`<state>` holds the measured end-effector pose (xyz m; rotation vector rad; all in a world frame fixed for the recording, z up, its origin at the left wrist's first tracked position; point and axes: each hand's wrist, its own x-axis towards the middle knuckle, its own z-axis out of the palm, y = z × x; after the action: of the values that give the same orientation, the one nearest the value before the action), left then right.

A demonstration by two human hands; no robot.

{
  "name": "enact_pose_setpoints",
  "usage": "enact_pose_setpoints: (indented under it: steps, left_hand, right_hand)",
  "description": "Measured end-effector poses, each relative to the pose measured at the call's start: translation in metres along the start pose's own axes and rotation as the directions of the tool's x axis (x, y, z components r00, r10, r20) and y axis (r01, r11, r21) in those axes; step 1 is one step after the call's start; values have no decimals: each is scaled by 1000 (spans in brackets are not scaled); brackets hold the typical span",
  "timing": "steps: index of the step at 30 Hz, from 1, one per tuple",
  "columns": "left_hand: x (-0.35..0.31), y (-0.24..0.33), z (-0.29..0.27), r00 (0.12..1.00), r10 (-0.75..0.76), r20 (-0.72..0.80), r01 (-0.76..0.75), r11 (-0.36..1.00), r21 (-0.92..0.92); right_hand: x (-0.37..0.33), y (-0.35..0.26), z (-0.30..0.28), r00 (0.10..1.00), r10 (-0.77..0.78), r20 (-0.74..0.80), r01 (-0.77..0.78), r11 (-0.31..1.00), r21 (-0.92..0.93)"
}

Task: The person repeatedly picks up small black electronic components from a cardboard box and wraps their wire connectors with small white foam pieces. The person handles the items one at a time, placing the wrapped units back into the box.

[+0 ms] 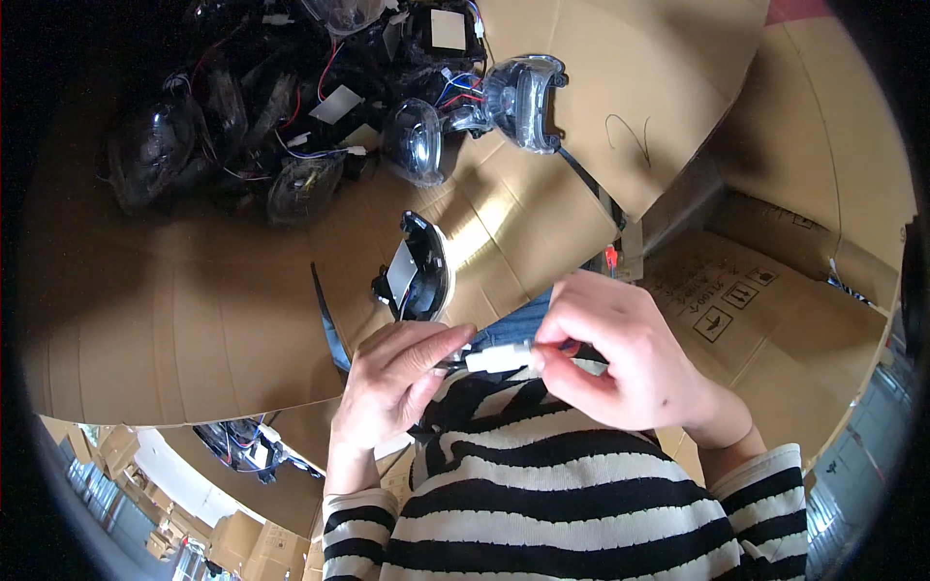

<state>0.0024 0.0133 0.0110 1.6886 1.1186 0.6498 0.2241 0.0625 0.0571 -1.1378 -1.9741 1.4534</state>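
Observation:
In front of my striped top, a white plastic wire connector lies level between my two hands. My left hand is closed on its left end, where a bit of dark wire shows by the fingertips. Thumb and forefinger of my right hand pinch the connector's right end, with a little red showing behind them. Just beyond my left hand, a lamp unit with a black housing, a pale curved lens and a silvery label stands on the cardboard sheet. Its link to the wires is hidden by my fingers.
Several clear-lensed lamp units with red, blue and white wires are heaped at the far left. One more lamp sits at the heap's right edge. An open cardboard box stands to the right. More wired parts lie at the lower left.

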Motion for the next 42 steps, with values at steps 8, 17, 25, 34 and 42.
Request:
enact_pose_setpoints:
  steps: [8,17,25,34,42]
  left_hand:
    - [-73,35,-43,882,173,-439,-123,983,140]
    - [-222,56,-189,181,647,-741,858,265,441]
    - [-197,11,-202,95,627,-773,962,142,233]
    - [4,-105,-66,612,-116,-783,536,788,302]
    - [38,-232,-91,489,-505,-711,751,659,48]
  right_hand:
    - [-10,2,-24,988,155,2,-152,968,201]
    - [-10,8,-10,993,16,121,-42,974,222]
    - [-20,11,-8,991,37,127,-61,980,190]
    - [-13,19,2,990,70,122,-87,986,144]
    - [-10,16,8,986,98,137,-113,987,110]
